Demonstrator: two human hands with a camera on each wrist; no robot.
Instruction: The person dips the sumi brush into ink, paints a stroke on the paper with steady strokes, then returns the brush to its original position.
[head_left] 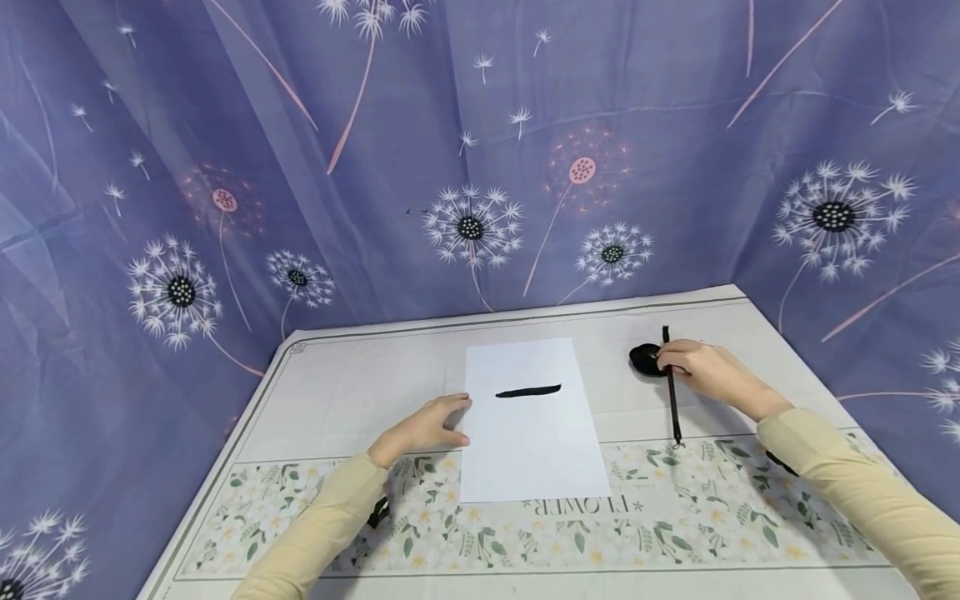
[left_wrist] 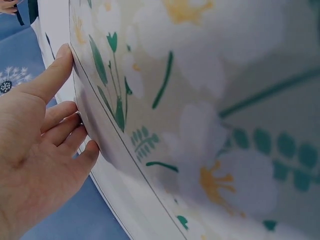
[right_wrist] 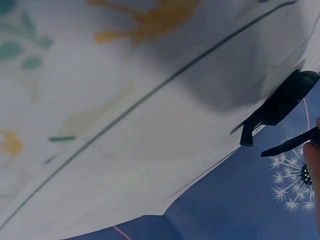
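Note:
A white sheet of paper [head_left: 525, 458] lies on the table, with one thick black stroke [head_left: 528, 391] across its upper half. At its left edge rests my left hand [head_left: 423, 425], thumb and fingers spread; the left wrist view shows the same hand [left_wrist: 35, 145] with its palm in sight. Off to the right, my right hand [head_left: 705, 371] pinches a slim black brush [head_left: 673, 408] with a small loop at its near end. A round black dish [head_left: 645, 360] sits just left of those fingers. Only a thumb's edge and the brush [right_wrist: 287, 145] show in the right wrist view.
A white cloth [head_left: 360, 375] with a printed flower band [head_left: 420, 533] covers the table. Purple dandelion curtains [head_left: 390, 167] hang around its back and sides. Dark patches [head_left: 378, 512] show beneath both forearms.

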